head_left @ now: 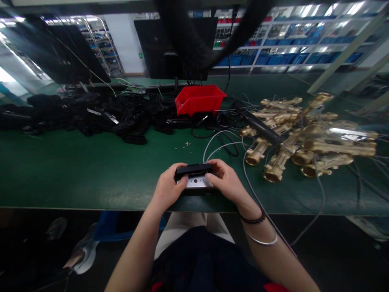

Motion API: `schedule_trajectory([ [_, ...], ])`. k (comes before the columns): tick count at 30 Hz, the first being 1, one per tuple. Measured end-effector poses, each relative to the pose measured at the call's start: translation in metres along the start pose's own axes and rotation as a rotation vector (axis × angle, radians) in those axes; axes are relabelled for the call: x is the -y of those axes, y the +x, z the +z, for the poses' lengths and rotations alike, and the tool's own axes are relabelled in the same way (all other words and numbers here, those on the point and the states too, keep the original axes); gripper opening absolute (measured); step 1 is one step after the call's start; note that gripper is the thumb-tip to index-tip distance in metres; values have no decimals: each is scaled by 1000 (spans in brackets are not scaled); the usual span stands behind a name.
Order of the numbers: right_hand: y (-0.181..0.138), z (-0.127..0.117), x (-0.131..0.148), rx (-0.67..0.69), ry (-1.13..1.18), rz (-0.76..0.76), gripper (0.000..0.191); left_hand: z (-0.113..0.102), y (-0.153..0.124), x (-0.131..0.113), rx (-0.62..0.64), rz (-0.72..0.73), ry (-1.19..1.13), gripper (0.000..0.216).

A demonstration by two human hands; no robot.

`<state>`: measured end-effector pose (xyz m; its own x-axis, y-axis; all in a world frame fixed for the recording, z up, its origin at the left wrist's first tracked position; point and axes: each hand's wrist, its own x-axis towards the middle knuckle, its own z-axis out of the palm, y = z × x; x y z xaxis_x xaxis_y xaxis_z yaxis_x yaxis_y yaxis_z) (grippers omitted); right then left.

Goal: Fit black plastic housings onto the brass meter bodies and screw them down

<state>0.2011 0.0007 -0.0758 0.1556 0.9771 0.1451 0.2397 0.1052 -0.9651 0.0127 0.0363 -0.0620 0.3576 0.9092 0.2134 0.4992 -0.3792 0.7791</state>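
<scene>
Between my hands, near the table's front edge, is a black elongated housing (193,169) with a silver metal plate (196,181) just in front of it. The plate has a round hole and several small ones. My left hand (170,183) grips the left end of the black housing, its thumb near the plate. Around the right end, my right hand (225,178) is closed, the thumb over the plate's right part. A grey cable (208,147) runs up behind the housing by my right fingers. The underside of the housing is hidden.
Small screws (187,144) lie beyond my hands on the green table (75,170). A red bin (200,99) stands behind them. Black parts (121,111) are heaped at left; brass valve bodies (282,158) with cables and a black power screwdriver (258,123) lie at right.
</scene>
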Motion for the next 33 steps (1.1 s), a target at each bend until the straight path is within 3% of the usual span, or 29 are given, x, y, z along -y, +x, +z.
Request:
schedule_trajectory([
  [3, 0, 4, -1, -48, 12, 29, 25, 1, -1, 1, -4, 6, 11, 26],
  [7, -1, 4, -3, -13, 112, 38, 26, 2, -2, 2, -17, 41, 11, 23],
  [12, -14, -1, -6, -104, 93, -172, 39, 5, -4, 6, -47, 123, -35, 32],
  [18, -16, -6, -6, -6, -11, -234, 28, 3, -2, 10, 21, 174, -79, 30],
  [24, -15, -1, -5, -93, -28, -274, 10, 2, -1, 11, 68, 153, -84, 31],
  [33, -14, 6, -7, -97, 85, -247, 11, 0, 1, 11, 94, 145, -70, 38],
])
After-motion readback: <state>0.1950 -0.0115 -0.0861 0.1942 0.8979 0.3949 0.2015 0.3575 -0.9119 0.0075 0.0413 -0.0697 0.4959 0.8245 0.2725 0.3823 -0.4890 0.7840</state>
